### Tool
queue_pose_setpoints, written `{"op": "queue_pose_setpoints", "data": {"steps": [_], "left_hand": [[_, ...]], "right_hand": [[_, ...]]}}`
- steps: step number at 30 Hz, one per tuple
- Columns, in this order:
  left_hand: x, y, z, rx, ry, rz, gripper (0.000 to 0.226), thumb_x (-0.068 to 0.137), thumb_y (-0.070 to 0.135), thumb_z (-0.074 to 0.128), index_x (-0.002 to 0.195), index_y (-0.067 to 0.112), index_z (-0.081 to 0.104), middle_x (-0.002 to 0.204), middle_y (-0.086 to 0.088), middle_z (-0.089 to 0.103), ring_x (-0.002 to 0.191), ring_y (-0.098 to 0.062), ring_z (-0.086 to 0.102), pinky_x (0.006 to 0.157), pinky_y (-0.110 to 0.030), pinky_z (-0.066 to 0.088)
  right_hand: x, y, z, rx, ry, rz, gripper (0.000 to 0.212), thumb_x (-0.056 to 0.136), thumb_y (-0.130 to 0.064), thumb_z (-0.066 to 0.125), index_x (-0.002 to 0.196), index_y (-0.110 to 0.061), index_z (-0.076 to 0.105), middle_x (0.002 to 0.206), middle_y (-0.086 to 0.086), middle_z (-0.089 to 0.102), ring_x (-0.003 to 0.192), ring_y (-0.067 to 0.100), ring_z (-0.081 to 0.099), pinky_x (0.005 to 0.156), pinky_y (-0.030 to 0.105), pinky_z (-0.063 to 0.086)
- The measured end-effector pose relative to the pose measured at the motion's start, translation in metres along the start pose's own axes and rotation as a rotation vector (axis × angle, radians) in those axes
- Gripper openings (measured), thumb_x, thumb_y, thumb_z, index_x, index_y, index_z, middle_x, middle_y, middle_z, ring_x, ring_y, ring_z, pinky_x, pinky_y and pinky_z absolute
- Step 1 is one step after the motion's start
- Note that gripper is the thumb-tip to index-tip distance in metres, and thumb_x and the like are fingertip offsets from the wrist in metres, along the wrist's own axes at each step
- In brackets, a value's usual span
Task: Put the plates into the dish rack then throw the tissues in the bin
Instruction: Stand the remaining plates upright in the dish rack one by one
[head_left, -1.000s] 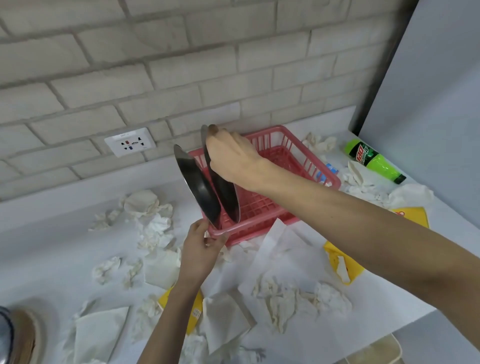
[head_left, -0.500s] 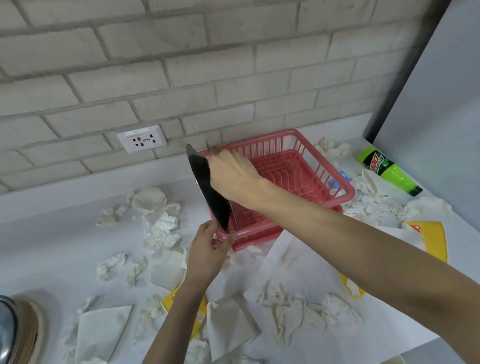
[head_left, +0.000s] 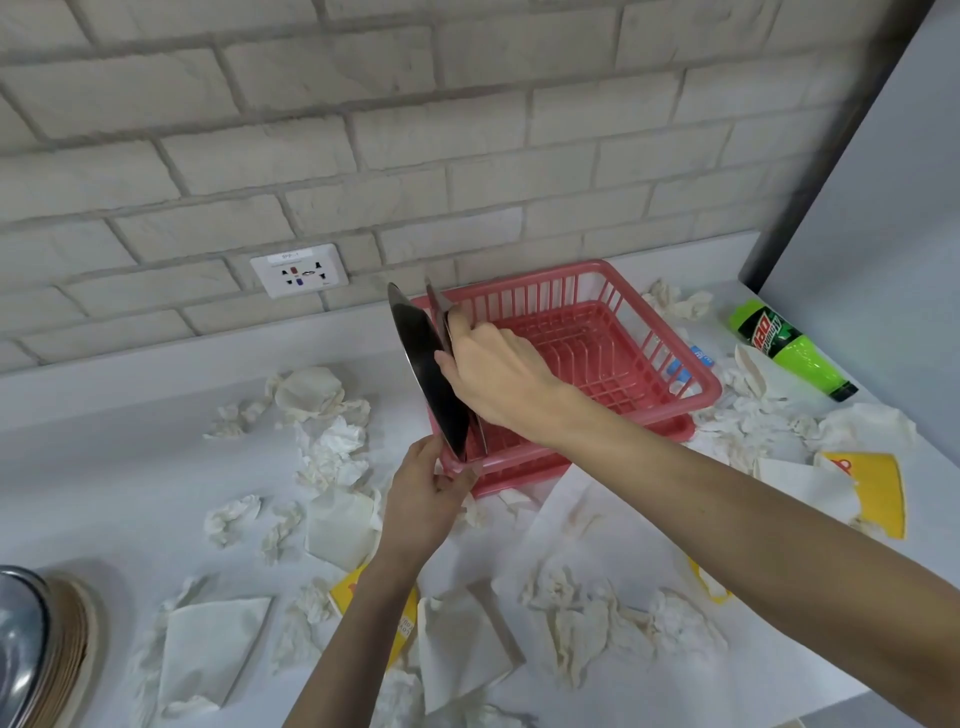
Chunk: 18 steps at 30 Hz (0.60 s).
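Two dark shiny plates stand on edge at the left end of the pink dish rack (head_left: 613, 291). The nearer plate (head_left: 423, 379) leans left, and a second plate (head_left: 441, 317) stands just behind it. My right hand (head_left: 498, 379) grips the second plate's rim from the right, its fingers between the two plates. At the rack's front left corner my left hand (head_left: 423, 499) holds the rack's edge below the plates' lower edges. Crumpled white tissues (head_left: 332, 441) lie scattered over the counter. No bin is in view.
A green soda bottle (head_left: 789, 348) lies at the right by a grey panel. Yellow wrappers (head_left: 878, 488) and flat paper napkins (head_left: 213, 649) litter the counter. A metal lid on a stack of brown plates (head_left: 47, 639) sits at the bottom left. A wall socket (head_left: 298, 270) is behind.
The two plates have come closer together and sunk lower into the rack's left end. My right hand slid down along the rim. My left hand stayed at the corner.
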<state>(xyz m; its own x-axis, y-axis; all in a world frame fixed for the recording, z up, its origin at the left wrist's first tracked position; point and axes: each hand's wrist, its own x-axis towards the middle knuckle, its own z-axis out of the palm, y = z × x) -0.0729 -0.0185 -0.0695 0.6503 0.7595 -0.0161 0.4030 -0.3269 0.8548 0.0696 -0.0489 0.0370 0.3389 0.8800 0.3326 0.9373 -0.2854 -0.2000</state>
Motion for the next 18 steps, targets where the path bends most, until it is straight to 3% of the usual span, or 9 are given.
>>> {"op": "queue_pose_setpoints", "data": {"steps": [3, 7, 10, 12, 18], "left_hand": [[-0.001, -0.001, 0.000, 0.009, 0.002, 0.019, 0.035, 0.090, 0.034, 0.070, 0.122, 0.024, 0.060, 0.120, 0.008, 0.058, 0.083, -0.013, 0.067, 0.082, -0.040, 0.057], [-0.002, -0.003, -0.002, 0.000, -0.006, 0.071, 0.059, 0.090, 0.036, 0.070, 0.144, 0.033, 0.046, 0.127, 0.014, 0.053, 0.100, -0.006, 0.060, 0.087, -0.028, 0.053], [-0.006, -0.005, -0.006, -0.040, -0.019, 0.083, 0.060, 0.091, 0.034, 0.070, 0.142, 0.045, 0.042, 0.124, 0.028, 0.047, 0.103, 0.009, 0.057, 0.080, -0.009, 0.048], [-0.011, -0.006, -0.008, -0.064, -0.005, 0.059, 0.060, 0.089, 0.037, 0.071, 0.135, 0.056, 0.037, 0.122, 0.036, 0.042, 0.099, 0.014, 0.058, 0.072, -0.006, 0.047], [-0.015, -0.002, -0.014, -0.043, -0.008, 0.051, 0.065, 0.089, 0.039, 0.071, 0.145, 0.045, 0.038, 0.133, 0.024, 0.042, 0.100, 0.002, 0.064, 0.070, -0.013, 0.050]], "right_hand": [[-0.005, 0.002, 0.000, -0.018, 0.020, 0.016, 0.054, 0.102, -0.045, 0.040, 0.138, -0.005, 0.038, 0.099, 0.017, 0.066, 0.086, 0.038, 0.067, 0.060, 0.037, 0.040], [-0.012, 0.008, -0.007, -0.021, 0.033, 0.042, 0.061, 0.101, -0.054, 0.032, 0.141, -0.008, 0.036, 0.091, 0.013, 0.067, 0.082, 0.037, 0.067, 0.060, 0.037, 0.041], [-0.021, 0.016, -0.011, 0.001, 0.020, 0.064, 0.062, 0.100, -0.058, 0.028, 0.138, -0.010, 0.038, 0.090, 0.012, 0.067, 0.082, 0.038, 0.066, 0.060, 0.038, 0.040], [-0.029, 0.024, -0.014, 0.015, 0.010, 0.080, 0.063, 0.099, -0.061, 0.026, 0.132, -0.010, 0.043, 0.082, 0.009, 0.066, 0.079, 0.037, 0.066, 0.059, 0.037, 0.039], [-0.047, 0.026, -0.015, 0.074, -0.099, 0.126, 0.071, 0.097, -0.065, 0.027, 0.138, -0.009, 0.038, 0.073, 0.002, 0.062, 0.071, 0.029, 0.065, 0.065, 0.042, 0.052]]}}
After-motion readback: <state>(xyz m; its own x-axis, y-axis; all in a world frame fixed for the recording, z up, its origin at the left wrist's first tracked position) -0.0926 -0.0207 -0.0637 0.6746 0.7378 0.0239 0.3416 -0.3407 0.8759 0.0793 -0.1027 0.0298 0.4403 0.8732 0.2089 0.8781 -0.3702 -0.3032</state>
